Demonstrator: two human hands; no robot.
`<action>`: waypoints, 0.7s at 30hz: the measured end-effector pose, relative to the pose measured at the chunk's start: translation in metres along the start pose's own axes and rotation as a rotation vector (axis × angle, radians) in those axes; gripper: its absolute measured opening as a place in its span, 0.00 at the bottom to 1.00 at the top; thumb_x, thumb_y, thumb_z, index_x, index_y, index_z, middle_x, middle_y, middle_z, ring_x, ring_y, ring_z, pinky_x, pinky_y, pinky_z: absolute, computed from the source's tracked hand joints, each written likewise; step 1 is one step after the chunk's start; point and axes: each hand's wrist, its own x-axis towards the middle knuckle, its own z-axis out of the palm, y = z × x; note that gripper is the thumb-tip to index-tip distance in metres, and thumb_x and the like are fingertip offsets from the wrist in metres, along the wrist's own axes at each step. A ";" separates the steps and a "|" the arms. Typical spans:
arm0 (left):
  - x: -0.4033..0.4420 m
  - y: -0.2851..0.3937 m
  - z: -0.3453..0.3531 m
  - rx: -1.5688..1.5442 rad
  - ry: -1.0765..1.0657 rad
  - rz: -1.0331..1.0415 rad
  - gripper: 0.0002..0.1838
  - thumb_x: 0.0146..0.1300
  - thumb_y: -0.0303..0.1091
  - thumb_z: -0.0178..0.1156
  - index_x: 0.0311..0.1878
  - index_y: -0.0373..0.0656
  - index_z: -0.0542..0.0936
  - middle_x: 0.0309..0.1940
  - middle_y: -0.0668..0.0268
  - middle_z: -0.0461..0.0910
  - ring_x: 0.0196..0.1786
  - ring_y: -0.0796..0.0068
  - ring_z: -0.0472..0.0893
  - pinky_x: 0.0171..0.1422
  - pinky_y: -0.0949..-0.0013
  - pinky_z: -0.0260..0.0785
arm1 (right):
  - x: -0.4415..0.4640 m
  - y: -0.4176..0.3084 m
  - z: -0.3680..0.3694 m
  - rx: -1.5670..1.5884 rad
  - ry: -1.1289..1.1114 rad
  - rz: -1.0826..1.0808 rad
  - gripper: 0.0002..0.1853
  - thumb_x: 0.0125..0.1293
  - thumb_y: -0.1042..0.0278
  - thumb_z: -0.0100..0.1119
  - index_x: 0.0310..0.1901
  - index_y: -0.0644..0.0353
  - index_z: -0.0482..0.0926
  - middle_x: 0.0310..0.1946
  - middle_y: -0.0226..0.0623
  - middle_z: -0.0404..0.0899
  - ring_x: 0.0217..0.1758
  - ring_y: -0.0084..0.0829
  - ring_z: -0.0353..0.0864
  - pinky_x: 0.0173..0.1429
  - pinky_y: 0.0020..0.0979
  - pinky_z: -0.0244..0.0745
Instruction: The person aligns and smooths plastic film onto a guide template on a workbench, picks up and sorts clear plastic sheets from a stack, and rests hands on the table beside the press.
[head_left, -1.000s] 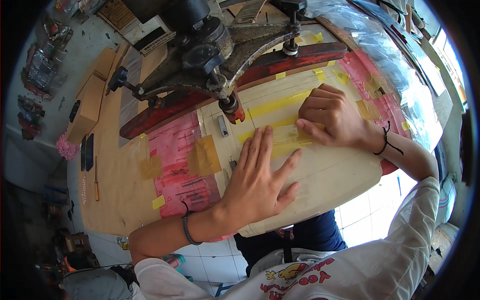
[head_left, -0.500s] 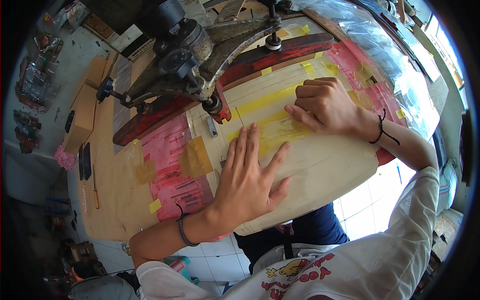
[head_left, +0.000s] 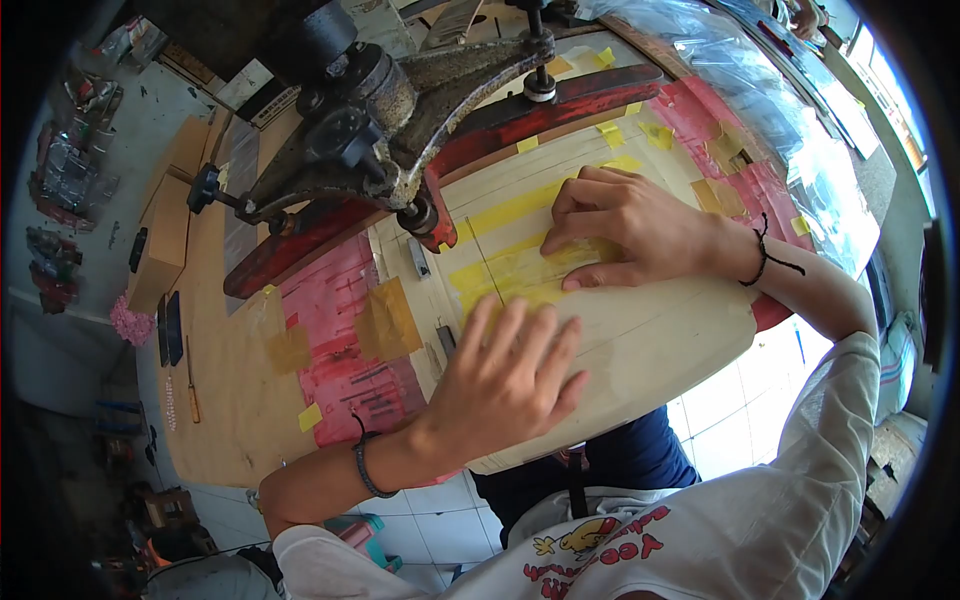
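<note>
While at yellow tape (head_left: 522, 264), left hand (head_left: 498, 378) and right hand (head_left: 635, 230) unclenched; brown box (head_left: 163, 248), contents hidden.

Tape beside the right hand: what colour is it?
The tape is yellow, best seen in the head view.

Workshop with heavy cast-metal machine (head_left: 385, 90)

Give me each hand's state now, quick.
Left hand: open, fingers slightly bent, over the board; nothing visibly held.
Right hand: part open, fingers curled, thumb apart, at the yellow tape; nothing visibly held.
</note>
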 end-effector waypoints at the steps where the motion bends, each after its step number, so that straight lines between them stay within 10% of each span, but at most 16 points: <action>1: 0.000 0.000 0.000 -0.023 0.011 0.054 0.26 0.61 0.48 0.65 0.55 0.37 0.83 0.51 0.49 0.75 0.52 0.48 0.78 0.62 0.45 0.71 | 0.000 0.000 0.001 -0.014 0.011 0.001 0.16 0.62 0.55 0.72 0.46 0.55 0.86 0.46 0.36 0.80 0.51 0.41 0.79 0.56 0.43 0.76; 8: 0.006 0.008 -0.010 -0.067 -0.089 -0.005 0.44 0.64 0.69 0.60 0.61 0.31 0.81 0.61 0.43 0.75 0.65 0.40 0.76 0.70 0.40 0.68 | -0.003 -0.005 0.002 -0.168 0.100 -0.036 0.14 0.67 0.58 0.68 0.48 0.56 0.87 0.49 0.35 0.82 0.53 0.39 0.80 0.59 0.43 0.74; 17: 0.000 -0.015 0.000 -0.016 -0.033 -0.099 0.28 0.61 0.47 0.71 0.57 0.35 0.83 0.49 0.54 0.78 0.52 0.54 0.80 0.57 0.55 0.76 | -0.006 -0.020 0.008 -0.001 -0.037 -0.069 0.18 0.70 0.58 0.66 0.54 0.61 0.84 0.61 0.44 0.80 0.67 0.45 0.77 0.72 0.46 0.69; 21: 0.001 -0.014 0.000 0.022 -0.036 -0.176 0.34 0.61 0.55 0.69 0.55 0.30 0.82 0.49 0.53 0.76 0.52 0.56 0.78 0.57 0.55 0.76 | -0.002 -0.026 0.003 -0.054 -0.093 -0.028 0.25 0.68 0.57 0.67 0.61 0.64 0.80 0.68 0.49 0.75 0.74 0.51 0.72 0.79 0.49 0.63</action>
